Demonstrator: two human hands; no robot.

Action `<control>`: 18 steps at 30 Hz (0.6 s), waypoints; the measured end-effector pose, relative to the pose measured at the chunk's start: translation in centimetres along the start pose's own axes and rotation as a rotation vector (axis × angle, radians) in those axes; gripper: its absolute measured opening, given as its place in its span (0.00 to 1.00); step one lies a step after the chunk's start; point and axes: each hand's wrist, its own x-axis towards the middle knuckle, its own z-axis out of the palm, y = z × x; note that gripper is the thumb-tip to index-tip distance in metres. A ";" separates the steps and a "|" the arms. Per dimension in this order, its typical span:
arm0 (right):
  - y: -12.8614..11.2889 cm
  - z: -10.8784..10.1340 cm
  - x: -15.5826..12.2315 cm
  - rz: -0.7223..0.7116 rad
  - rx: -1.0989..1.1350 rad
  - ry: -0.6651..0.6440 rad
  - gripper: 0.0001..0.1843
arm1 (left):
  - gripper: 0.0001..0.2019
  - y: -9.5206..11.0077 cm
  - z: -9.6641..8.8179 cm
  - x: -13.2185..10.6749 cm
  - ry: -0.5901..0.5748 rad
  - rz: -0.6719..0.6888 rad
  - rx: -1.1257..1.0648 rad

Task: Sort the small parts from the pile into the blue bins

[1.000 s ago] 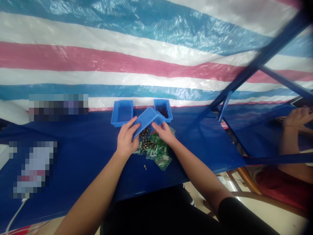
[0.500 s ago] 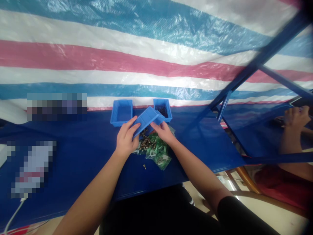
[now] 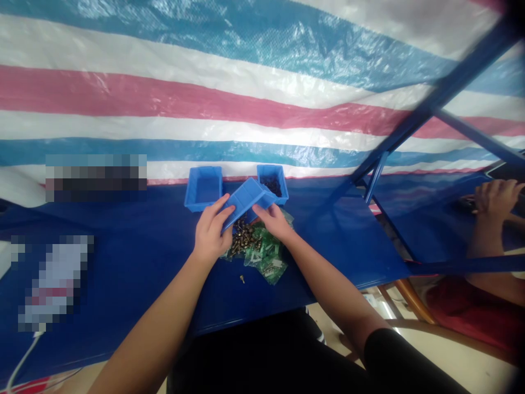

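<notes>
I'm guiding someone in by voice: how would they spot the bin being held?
On the dark blue table below the striped tarp, three small blue bins sit mid-table. The held bin is in front, gripped by the left hand and right hand. Alone, it is tipped over a pile of brass parts.

Soft, even daylight fills the scene, and the striped tarp (image 3: 262, 93) shows patchy sheen along its upper blue band. Shadows on the blue table cover (image 3: 135, 257) are faint. The wide lens bends lines toward the edges and darkens the right-hand corners. Detail is slightly soft throughout, and three patches at left are pixelated.
</notes>
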 end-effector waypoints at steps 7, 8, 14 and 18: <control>0.0 -0.1 -0.1 0.010 -0.045 -0.041 0.26 | 0.25 0.0 0.0 0.0 0.002 0.000 -0.013; -0.1 -0.1 -0.1 0.011 -0.053 -0.044 0.26 | 0.25 0.1 0.0 0.0 0.005 0.002 -0.015; -0.4 -0.2 -0.4 -0.006 -0.113 -0.117 0.23 | 0.25 0.0 0.0 0.0 0.045 0.012 -0.024; -0.3 -0.2 -0.4 -0.010 -0.103 -0.127 0.23 | 0.25 -0.1 -0.1 0.0 0.031 0.020 -0.030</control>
